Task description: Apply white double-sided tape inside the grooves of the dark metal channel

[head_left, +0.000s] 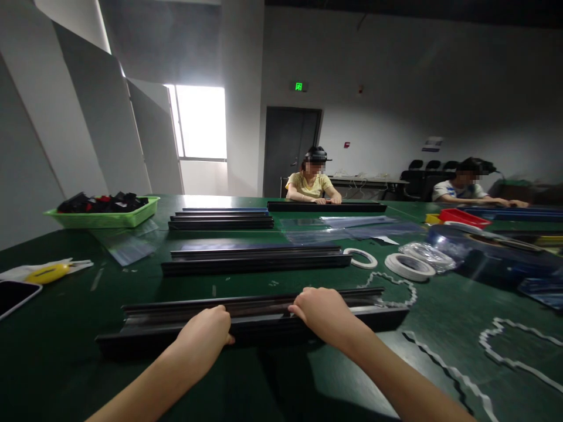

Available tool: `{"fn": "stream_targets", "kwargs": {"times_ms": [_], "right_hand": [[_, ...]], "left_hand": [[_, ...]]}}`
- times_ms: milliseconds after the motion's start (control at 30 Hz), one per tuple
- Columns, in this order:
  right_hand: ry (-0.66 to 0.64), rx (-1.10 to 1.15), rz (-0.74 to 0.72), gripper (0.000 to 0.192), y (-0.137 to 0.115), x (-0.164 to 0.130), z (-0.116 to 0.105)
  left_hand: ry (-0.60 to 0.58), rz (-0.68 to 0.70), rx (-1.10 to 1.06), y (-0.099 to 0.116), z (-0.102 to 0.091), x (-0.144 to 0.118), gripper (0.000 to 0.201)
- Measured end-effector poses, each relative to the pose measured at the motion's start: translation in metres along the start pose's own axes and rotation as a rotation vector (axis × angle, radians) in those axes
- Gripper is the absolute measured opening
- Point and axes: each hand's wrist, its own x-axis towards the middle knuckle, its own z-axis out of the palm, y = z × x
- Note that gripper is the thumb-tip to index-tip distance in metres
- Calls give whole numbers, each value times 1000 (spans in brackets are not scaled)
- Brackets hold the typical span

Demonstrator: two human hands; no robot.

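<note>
A long black profile rail [145, 328] lies across the green table right in front of me. My left hand [206, 334] is closed over its near edge, left of centre. My right hand [323, 310] curls over the rail's top a little further right. A second black rail [255, 261] rests parallel behind it, and more rails are stacked [222, 220] further back.
Rolls of white tape [409, 265] and loose white strips [514, 346] lie at the right. A green basket of black parts [105, 218] stands at the back left, with a yellow cutter [46, 273] and a phone [13, 296] near the left edge. Two other people sit at the far side.
</note>
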Motion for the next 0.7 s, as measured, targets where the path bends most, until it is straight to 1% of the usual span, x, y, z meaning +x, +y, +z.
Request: {"fn": "stream_targets", "kwargs": {"times_ms": [133,233,333,400,567,700], "right_hand": [[26,-9,-30,41,-7,-2,-1],[18,-15,-24,41,-8,-2,-1],[11,-18,-18,41,-8,-2,0],[10,-19,-18,42,-8,-1,0],[13,-26,-4,44,-9,-1,0],[15,-34,-17,44,-8,0,2]], "left_hand": [[-25,14,48,-7,1,-1,16],[2,26,122,-3,0,-4,18],[40,38,215,3,-1,-6,25],[36,32,251,5,-1,-6,28],[12,-17,271,5,2,-3,28],[3,-36,260,5,3,-1,31]]}}
